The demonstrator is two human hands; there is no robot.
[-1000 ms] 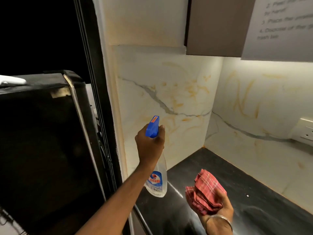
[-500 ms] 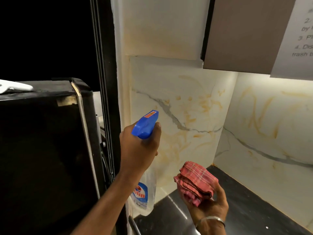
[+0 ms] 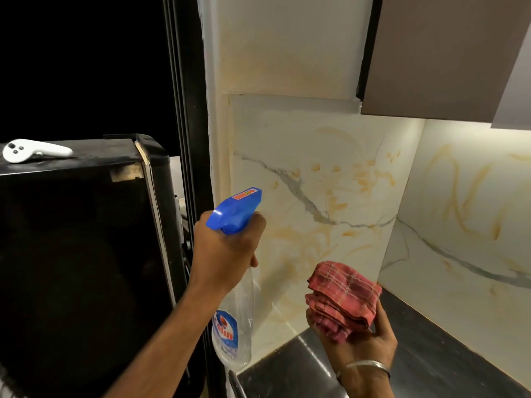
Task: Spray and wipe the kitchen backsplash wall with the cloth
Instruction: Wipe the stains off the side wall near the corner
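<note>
Right hand point(image 3: 356, 337) lowest and nearest, palm up, fingers point(image 3: 383, 320) curled under and around a folded red checked cloth point(image 3: 343, 298); metal bangle point(image 3: 369, 366) on the wrist. Cloth sits on top of those fingers, held clear of the wall, not touching it.

Left hand point(image 3: 222, 251) up and to the left of the cloth, fingers point(image 3: 257, 225) wrapped tight round the neck of a spray bottle point(image 3: 234, 326). Clear body with a blue and red label hangs below the fist; blue trigger head point(image 3: 235, 211) sticks out above it, nozzle aimed up-right at the wall. Trigger itself hidden behind the fingers, can't tell if it's squeezed.

Black glossy tabletop point(image 3: 431, 340) below and beyond the right hand fingers, running into the corner.

Backsplash wall point(image 3: 330, 173) just past both hands: white marble-look panels with grey veins and yellow-orange streaks, meeting in a corner to the right of the cloth. Streaks lie ahead of the nozzle and also on the right-hand panel.

Left of the left hand fingers, a black appliance point(image 3: 71, 254) with a white controller point(image 3: 31, 150) lying on top. Brown cabinet point(image 3: 445, 53) above, up-right of both hands.
</note>
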